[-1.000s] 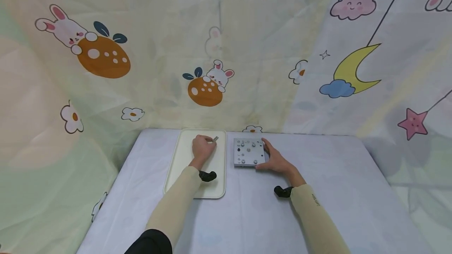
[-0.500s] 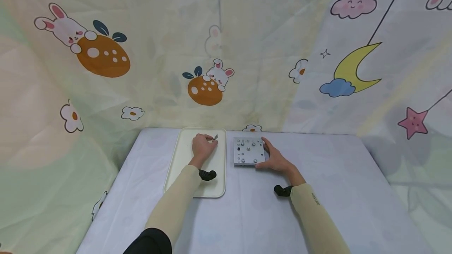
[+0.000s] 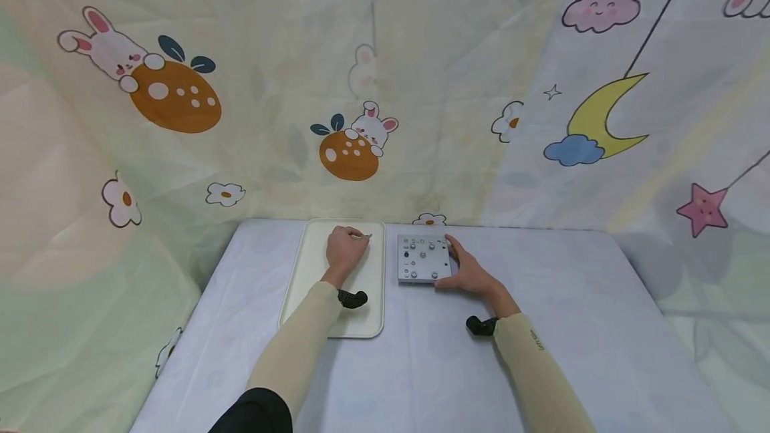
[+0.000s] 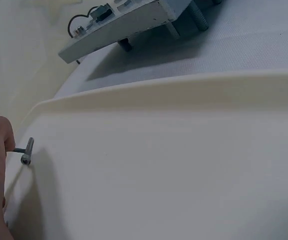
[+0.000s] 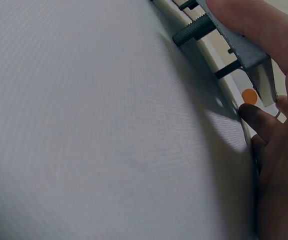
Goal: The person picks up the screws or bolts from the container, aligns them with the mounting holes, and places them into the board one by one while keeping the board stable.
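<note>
Over the far part of the cream tray [image 3: 361,326], my left hand [image 3: 345,249] pinches a small socket-head screw [image 4: 28,151]. A thin dark metal piece [image 4: 19,150] joins the screw to the fingertips in the left wrist view; whether it is a second screw I cannot tell. To the tray's right is a grey metal block [image 3: 424,259] with several small screws and holes on its face. My right hand [image 3: 472,276] grips the block's right side, thumb at the near edge and fingers at the far corner. Threaded bolts [image 5: 193,30] stick out below the block in the right wrist view.
A white cloth covers the table [image 3: 409,366]. The tray's raised rim [image 4: 183,85] runs between the left hand and the block. A printed curtain [image 3: 271,119] hangs directly behind the table's far edge.
My left fingers have turned the screw, and less of it shows past the fingertips in the head view. The right hand and the block stay in place.
</note>
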Motion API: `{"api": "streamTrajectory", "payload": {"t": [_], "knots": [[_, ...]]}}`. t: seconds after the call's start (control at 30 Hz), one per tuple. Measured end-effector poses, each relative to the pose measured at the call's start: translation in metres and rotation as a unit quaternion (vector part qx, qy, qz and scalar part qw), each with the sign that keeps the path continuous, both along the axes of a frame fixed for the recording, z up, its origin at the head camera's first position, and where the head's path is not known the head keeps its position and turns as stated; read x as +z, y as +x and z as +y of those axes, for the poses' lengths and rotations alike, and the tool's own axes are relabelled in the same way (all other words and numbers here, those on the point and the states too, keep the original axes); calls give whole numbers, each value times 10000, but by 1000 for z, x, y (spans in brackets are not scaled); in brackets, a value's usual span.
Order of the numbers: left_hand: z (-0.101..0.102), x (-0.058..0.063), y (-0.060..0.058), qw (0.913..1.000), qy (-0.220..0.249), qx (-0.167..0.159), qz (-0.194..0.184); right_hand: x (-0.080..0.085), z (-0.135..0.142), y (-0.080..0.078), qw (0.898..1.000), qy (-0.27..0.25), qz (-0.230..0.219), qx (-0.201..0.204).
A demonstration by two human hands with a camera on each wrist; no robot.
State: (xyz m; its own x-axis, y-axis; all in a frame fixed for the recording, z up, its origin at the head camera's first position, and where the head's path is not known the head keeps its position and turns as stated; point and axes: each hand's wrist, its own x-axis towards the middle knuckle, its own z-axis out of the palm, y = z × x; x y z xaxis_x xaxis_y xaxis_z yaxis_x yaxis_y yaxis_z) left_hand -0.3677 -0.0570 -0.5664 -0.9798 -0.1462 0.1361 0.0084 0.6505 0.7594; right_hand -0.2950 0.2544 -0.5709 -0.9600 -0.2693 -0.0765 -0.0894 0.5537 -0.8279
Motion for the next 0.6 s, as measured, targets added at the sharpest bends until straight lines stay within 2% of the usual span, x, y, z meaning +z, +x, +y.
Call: {"api": "streamTrajectory", "payload": {"t": [0.2,0.37,0.47,0.6], "knots": [[-5,-4,0,9992,52,-49,401,-1,-3,0,10000,5,-22,3],[-2,3,2,9959,257,-166,849,-2,-4,-1,10000,12,4,42],[4,11,6,9950,368,-239,898,-3,-2,-3,10000,50,-7,20],[16,20,14,9959,292,-441,738,-3,0,-4,10000,-1,11,25]]}}
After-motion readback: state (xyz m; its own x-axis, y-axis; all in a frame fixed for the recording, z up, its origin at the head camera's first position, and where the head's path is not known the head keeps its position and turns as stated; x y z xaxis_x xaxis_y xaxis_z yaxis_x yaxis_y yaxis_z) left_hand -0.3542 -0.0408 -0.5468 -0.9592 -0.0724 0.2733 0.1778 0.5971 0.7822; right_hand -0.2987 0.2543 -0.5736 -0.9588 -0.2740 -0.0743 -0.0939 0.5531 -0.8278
